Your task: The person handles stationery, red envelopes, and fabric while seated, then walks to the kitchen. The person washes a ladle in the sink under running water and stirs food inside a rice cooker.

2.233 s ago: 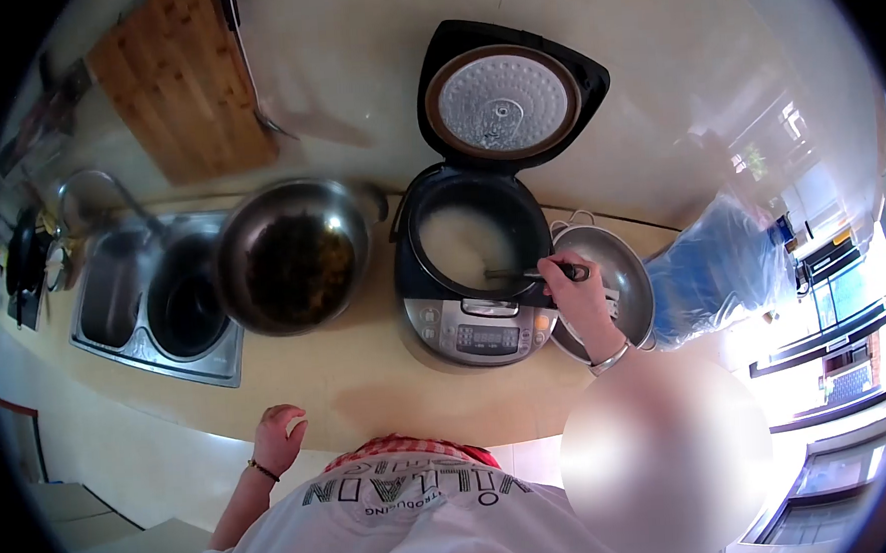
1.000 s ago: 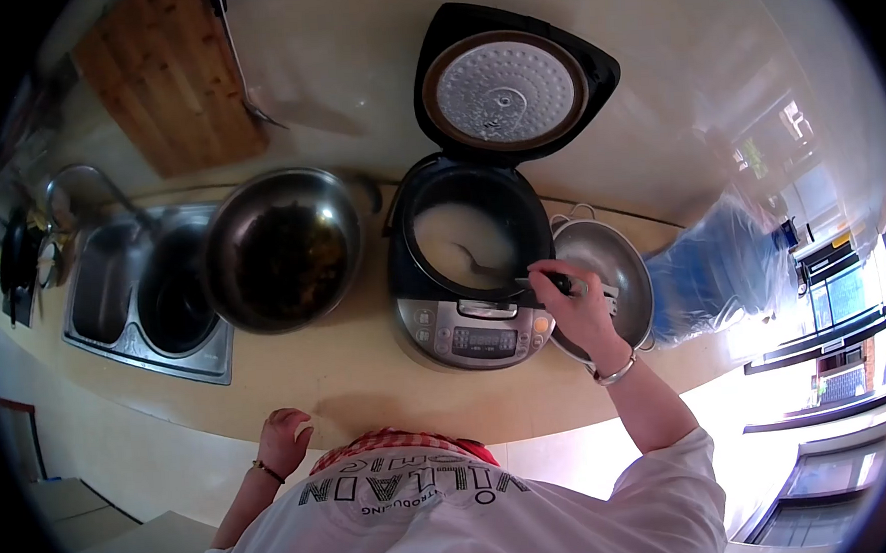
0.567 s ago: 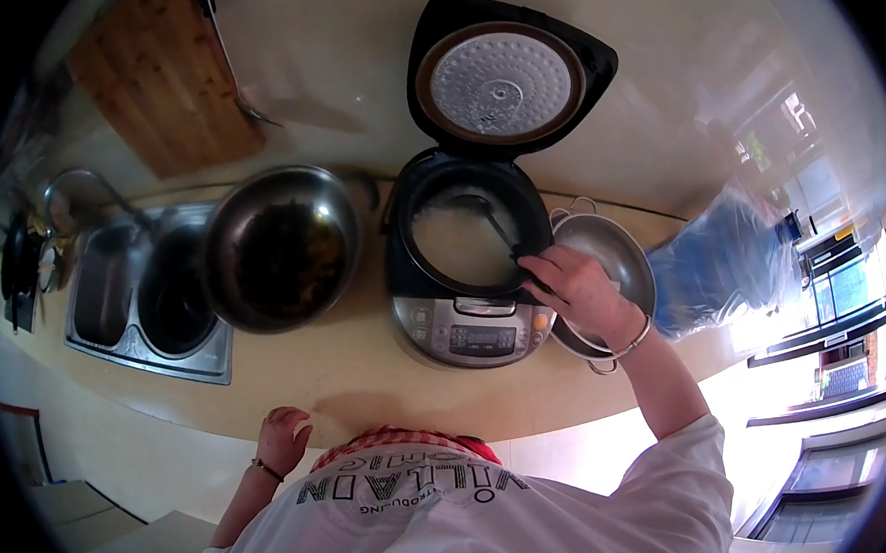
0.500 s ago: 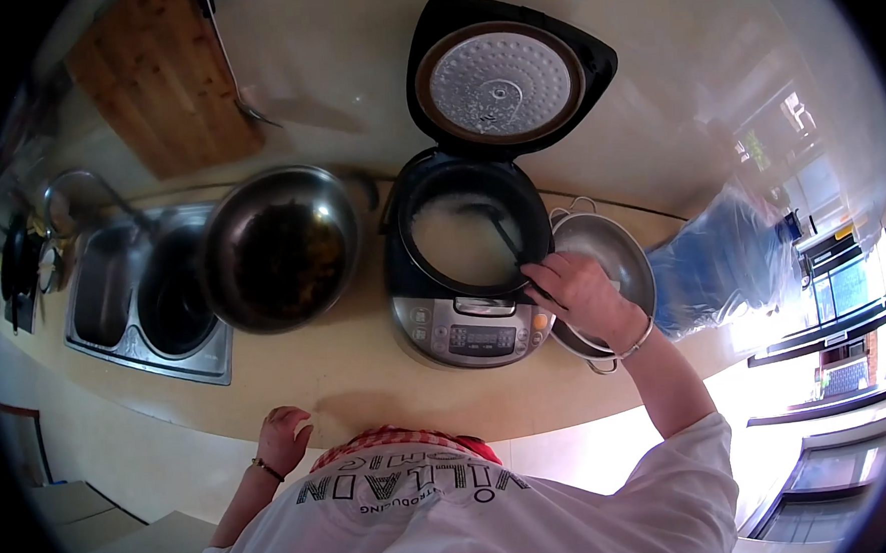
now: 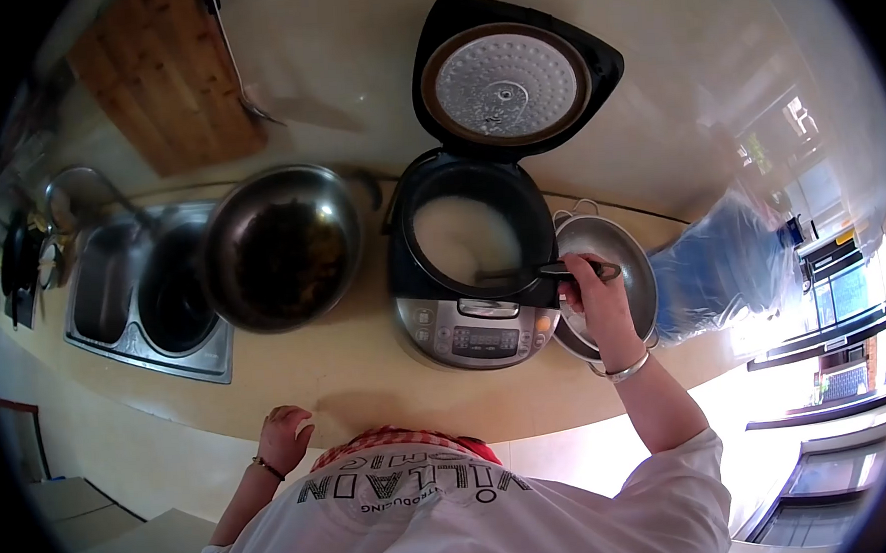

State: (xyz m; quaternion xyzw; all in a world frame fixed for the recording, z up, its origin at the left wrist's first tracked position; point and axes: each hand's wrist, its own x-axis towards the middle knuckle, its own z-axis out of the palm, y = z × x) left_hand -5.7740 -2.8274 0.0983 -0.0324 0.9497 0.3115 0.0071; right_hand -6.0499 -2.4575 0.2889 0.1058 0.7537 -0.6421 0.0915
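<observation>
My right hand (image 5: pixel 592 294) grips the dark handle of a ladle (image 5: pixel 593 269), held nearly level across the right rim of the rice cooker (image 5: pixel 420 313). The ladle's head is partly sunk in a pale, porridge-like liquid (image 5: pixel 461 230), so its exact shape is hard to make out. The cooker's lid (image 5: pixel 506 78) stands raised at the back, wet on its inner side. At the counter's front edge, my left hand (image 5: pixel 286 438) hangs with loosely bent fingers, apart from one another and holding nothing.
Left of the cooker sits a metal pan (image 5: pixel 348 271) with dark food inside. A double sink (image 5: pixel 222 363) lies further left, below a wooden cutting board (image 5: pixel 168 86). Behind my right hand is a two-handled steel pot (image 5: pixel 641 276); a plastic-wrapped blue object (image 5: pixel 713 272) stands beyond it.
My right hand has risen slightly and shifted right. The ladle has swung from pointing toward the cooker's back to lying nearly level along the front of the liquid. My left hand stays put.
</observation>
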